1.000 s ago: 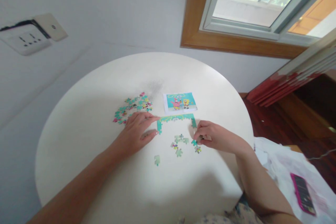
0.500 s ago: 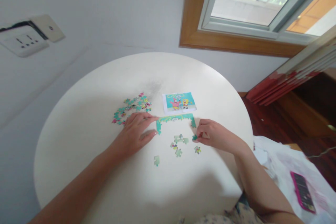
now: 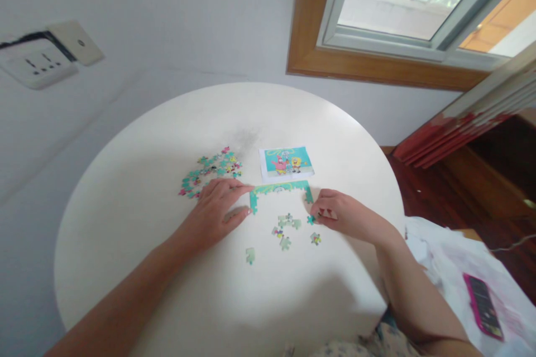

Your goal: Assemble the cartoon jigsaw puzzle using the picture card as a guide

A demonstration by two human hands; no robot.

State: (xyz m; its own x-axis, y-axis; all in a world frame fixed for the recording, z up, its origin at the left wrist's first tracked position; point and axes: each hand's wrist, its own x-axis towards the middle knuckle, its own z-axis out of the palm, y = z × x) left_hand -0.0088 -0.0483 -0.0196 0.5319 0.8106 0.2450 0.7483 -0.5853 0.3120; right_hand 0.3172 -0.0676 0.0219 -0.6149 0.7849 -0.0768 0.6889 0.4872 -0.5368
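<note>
A partly joined jigsaw border [image 3: 281, 187] lies on the white round table, with a top row and two short sides in teal. My left hand [image 3: 221, 203] rests flat with fingers apart, its fingertips touching the border's left corner. Just below the border's right side, my right hand [image 3: 333, 210] pinches a small teal puzzle piece [image 3: 311, 219]. Several pale green pieces [image 3: 288, 222] lie below the border, some joined together. Another loose piece [image 3: 250, 255] sits nearer me, and a grey-yellow one [image 3: 315, 239] is below my right hand.
A heap of loose puzzle pieces [image 3: 213, 168] is beyond my left hand. Behind the border lies a picture card [image 3: 287, 162] with cartoon figures. A pink-cased phone [image 3: 483, 305] rests on white plastic [image 3: 444, 256] at the right. The wall and window frame [image 3: 377, 70] stand past the table.
My right fingers have shifted slightly around the teal piece, and more of it shows now. My left hand stays in place.
</note>
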